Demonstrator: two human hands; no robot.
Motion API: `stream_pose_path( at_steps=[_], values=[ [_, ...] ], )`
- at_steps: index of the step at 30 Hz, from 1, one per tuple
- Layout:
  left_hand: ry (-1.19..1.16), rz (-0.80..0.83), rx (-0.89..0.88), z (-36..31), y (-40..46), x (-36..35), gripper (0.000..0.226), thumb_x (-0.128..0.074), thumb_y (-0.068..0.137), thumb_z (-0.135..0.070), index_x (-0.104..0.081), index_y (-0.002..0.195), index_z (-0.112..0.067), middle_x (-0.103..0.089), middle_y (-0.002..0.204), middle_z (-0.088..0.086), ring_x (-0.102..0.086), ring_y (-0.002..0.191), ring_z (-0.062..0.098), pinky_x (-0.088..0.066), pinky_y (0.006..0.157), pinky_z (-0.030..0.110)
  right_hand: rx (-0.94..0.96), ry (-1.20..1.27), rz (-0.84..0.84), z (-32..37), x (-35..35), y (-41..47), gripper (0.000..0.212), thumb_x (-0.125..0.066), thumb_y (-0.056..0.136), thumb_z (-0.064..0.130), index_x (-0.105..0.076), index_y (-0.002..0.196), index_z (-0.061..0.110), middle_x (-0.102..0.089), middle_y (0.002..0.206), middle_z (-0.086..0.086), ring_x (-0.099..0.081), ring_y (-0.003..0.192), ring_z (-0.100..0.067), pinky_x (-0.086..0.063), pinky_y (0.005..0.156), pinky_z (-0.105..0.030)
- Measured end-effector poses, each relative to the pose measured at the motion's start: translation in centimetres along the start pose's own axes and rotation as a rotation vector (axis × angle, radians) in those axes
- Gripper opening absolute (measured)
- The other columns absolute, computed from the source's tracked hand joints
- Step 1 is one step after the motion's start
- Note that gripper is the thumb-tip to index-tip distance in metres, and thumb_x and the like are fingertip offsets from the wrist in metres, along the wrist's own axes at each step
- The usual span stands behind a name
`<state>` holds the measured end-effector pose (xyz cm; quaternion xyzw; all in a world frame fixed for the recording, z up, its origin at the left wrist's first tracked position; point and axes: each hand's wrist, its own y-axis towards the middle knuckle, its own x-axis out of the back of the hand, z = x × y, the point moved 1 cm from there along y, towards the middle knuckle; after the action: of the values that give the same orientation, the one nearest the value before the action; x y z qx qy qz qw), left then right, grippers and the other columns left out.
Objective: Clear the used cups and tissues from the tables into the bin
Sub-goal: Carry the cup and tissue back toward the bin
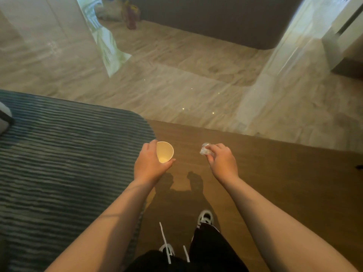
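Both hands full above the floor.
The left hand (150, 163) grips a paper cup (164, 152) beside the striped rug (64, 154); the right hand (222, 160) pinches a crumpled tissue (204, 149) over the wood floor (275, 173).

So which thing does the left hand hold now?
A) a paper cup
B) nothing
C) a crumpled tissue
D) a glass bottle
A: the left hand wraps around a paper cup whose open mouth faces the camera, while the right hand pinches the crumpled tissue.
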<state>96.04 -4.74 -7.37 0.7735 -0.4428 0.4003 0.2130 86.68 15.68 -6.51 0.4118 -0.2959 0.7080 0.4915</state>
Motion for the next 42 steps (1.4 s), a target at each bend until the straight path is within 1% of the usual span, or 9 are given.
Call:
stream_pose_path(
  at_steps=[7, 13, 20, 25, 29, 34, 37, 39, 42],
  values=[
    [0.022, -0.068, 0.070, -4.1, 14.9, -4.7, 0.076, -0.078, 0.064, -0.052, -0.045, 0.124, -0.019, -0.049, 0.117, 0.003, -0.050, 0.106, 0.023, -0.043, 0.082, 0.035, 0.073, 0.019, 0.031, -3.6, 0.0, 17.2, 0.026, -0.055, 0.092, 0.018, -0.065, 0.116, 0.019, -0.062, 0.110, -0.006, -0.053, 0.103, -0.028, -0.040, 0.080, -0.033],
    [0.024, -0.131, 0.165, -9.4, 27.5, -7.5, 0.075, -0.077, 0.066, -0.051, -0.046, 0.125, -0.016, -0.050, 0.117, 0.005, -0.050, 0.106, 0.025, -0.044, 0.084, 0.037, 0.148, 0.042, 0.141, -6.6, 2.2, 33.0, 0.025, -0.057, 0.092, 0.024, -0.064, 0.116, 0.025, -0.062, 0.111, -0.004, -0.054, 0.104, -0.029, -0.044, 0.079, -0.033],
    [0.034, -0.169, 0.254, -12.9, 39.1, -8.3, 0.075, -0.076, 0.068, -0.050, -0.046, 0.126, -0.014, -0.049, 0.119, 0.008, -0.051, 0.104, 0.026, -0.045, 0.082, 0.038, 0.223, 0.046, 0.164, -6.2, 3.5, 47.9, 0.027, -0.058, 0.091, 0.022, -0.064, 0.117, 0.020, -0.063, 0.112, -0.005, -0.058, 0.101, -0.029, -0.046, 0.081, -0.035],
    [0.028, -0.205, 0.348, -11.7, 46.5, -8.4, 0.079, -0.074, 0.067, -0.055, -0.042, 0.130, -0.018, -0.048, 0.122, 0.003, -0.051, 0.106, 0.023, -0.048, 0.085, 0.039, 0.291, 0.040, 0.216, -4.0, 1.1, 56.4, 0.026, -0.057, 0.092, 0.022, -0.064, 0.117, 0.020, -0.063, 0.114, -0.004, -0.058, 0.101, -0.030, -0.046, 0.081, -0.036],
    [-0.019, -0.235, 0.385, -9.4, 53.8, -8.0, 0.081, -0.076, 0.067, -0.053, -0.042, 0.131, -0.019, -0.048, 0.126, 0.005, -0.050, 0.111, 0.026, -0.046, 0.087, 0.040, 0.334, 0.050, 0.259, -1.0, -1.7, 63.7, 0.025, -0.057, 0.092, 0.022, -0.065, 0.116, 0.018, -0.063, 0.113, -0.005, -0.056, 0.105, -0.029, -0.047, 0.084, -0.036],
    [-0.029, -0.265, 0.390, -6.4, 64.9, -5.7, 0.078, -0.077, 0.067, -0.051, -0.044, 0.128, -0.016, -0.050, 0.127, 0.007, -0.051, 0.111, 0.027, -0.044, 0.084, 0.036, 0.393, 0.015, 0.273, 5.4, -4.0, 75.3, 0.027, -0.058, 0.092, 0.020, -0.064, 0.117, 0.018, -0.062, 0.115, -0.006, -0.057, 0.103, -0.031, -0.042, 0.080, -0.031],
    [-0.032, -0.294, 0.391, -5.0, 71.5, -3.1, 0.083, -0.079, 0.065, -0.050, -0.043, 0.131, -0.015, -0.050, 0.128, 0.008, -0.051, 0.112, 0.029, -0.044, 0.085, 0.037, 0.419, 0.007, 0.265, 10.1, -4.7, 82.2, 0.027, -0.058, 0.091, 0.018, -0.064, 0.118, 0.017, -0.062, 0.116, -0.007, -0.057, 0.105, -0.032, -0.043, 0.083, -0.034],
    [-0.032, -0.324, 0.397, -4.1, 75.5, -1.2, 0.083, -0.078, 0.065, -0.051, -0.043, 0.132, -0.015, -0.050, 0.127, 0.009, -0.051, 0.111, 0.030, -0.044, 0.084, 0.038, 0.439, 0.031, 0.260, 13.1, -5.4, 85.9, 0.027, -0.059, 0.091, 0.017, -0.065, 0.118, 0.015, -0.062, 0.115, -0.008, -0.057, 0.106, -0.031, -0.043, 0.086, -0.034],
    [-0.031, -0.342, 0.423, -2.6, 80.1, 0.8, 0.082, -0.078, 0.065, -0.051, -0.045, 0.131, -0.014, -0.050, 0.127, 0.009, -0.051, 0.111, 0.029, -0.044, 0.082, 0.037, 0.480, 0.010, 0.269, 16.4, -7.0, 90.0, 0.027, -0.058, 0.092, 0.020, -0.065, 0.118, 0.019, -0.062, 0.113, -0.006, -0.057, 0.106, -0.028, -0.040, 0.081, -0.029]
  ],
)
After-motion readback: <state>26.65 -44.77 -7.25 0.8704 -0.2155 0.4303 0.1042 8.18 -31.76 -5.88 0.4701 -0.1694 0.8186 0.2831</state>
